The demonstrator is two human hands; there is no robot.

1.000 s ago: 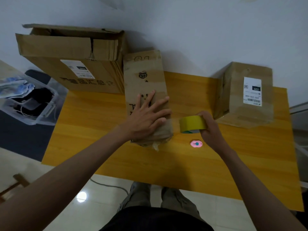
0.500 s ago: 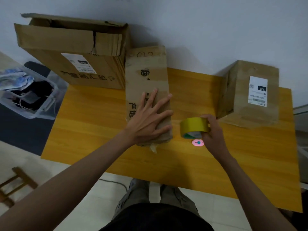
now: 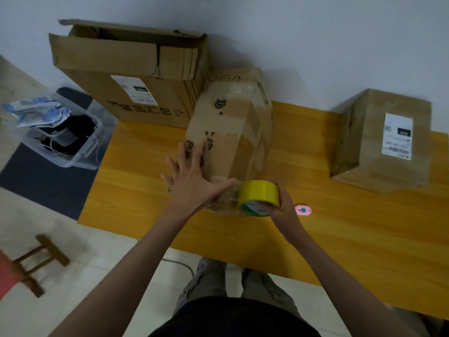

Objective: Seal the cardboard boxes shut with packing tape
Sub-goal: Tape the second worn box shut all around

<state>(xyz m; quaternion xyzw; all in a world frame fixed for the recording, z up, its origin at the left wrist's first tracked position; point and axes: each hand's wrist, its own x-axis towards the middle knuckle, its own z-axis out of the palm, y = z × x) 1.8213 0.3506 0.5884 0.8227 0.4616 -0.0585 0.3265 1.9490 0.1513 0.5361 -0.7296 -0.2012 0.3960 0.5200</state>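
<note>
Tipping onto its edge at frame centre, the middle box (image 3: pixel 228 142) is steadied by the flat, spread left hand (image 3: pixel 192 183), while the right hand (image 3: pixel 283 207) grips the yellow tape roll (image 3: pixel 258 197), now against the box's near end, probably starting a strip.

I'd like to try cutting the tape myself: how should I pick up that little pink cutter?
Pinch the pink cutter across its narrow sides, coming straight down from above. It lies flat on the table, so nothing can slide under it. Approach from its right; the right hand crowds its left.

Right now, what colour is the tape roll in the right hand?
Yellow, with a green-and-white inner core; the tape roll shows best in the head view.
</note>
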